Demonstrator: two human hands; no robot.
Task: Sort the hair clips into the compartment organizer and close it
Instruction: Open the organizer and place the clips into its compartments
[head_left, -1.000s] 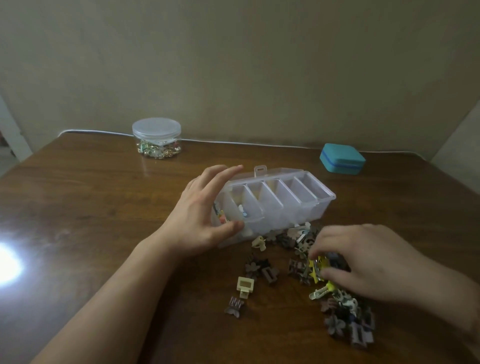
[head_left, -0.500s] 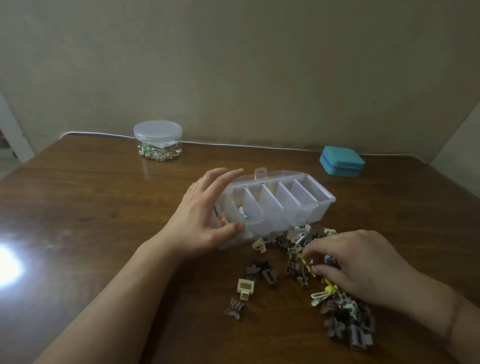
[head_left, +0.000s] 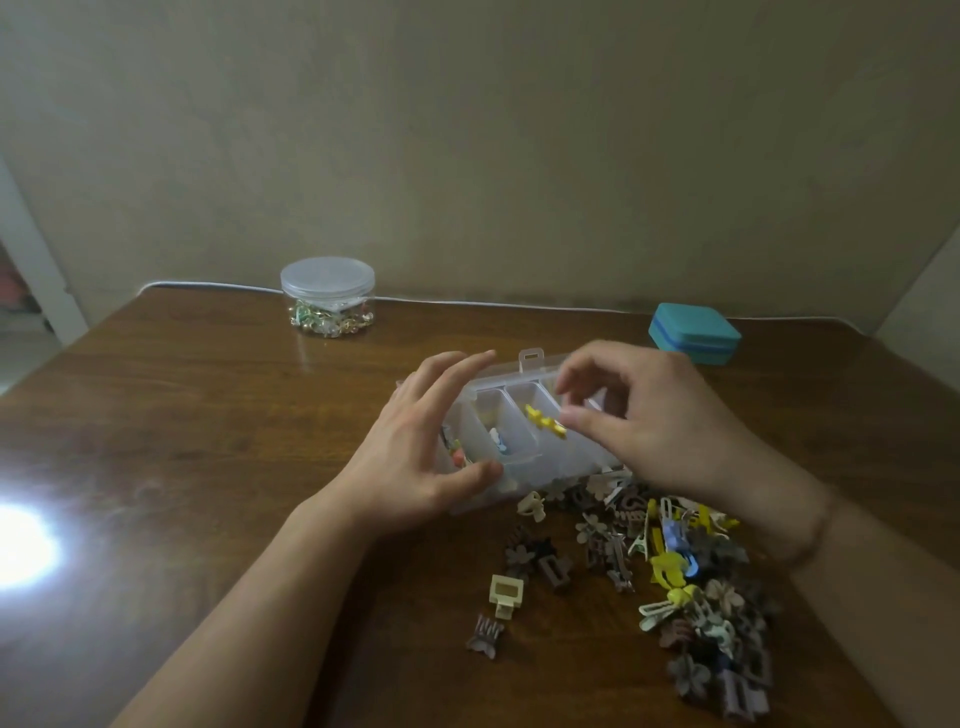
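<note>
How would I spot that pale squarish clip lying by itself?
Start at the clear organizer mid-table, then come toward the camera past the left hand. The cream clip lies left of the big pile, with an open rectangular frame; the ridged grey clip is just nearer.

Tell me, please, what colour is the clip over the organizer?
Yellow clip, clearest in the head view.

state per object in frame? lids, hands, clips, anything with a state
compartment organizer: lid open, a few clips inside
left hand: bracing the organizer's left end
right hand: over the organizer, pinching a yellow clip
loose clips: piled unsorted on the table
round jar: lid on, part filled
teal case: closed
</note>
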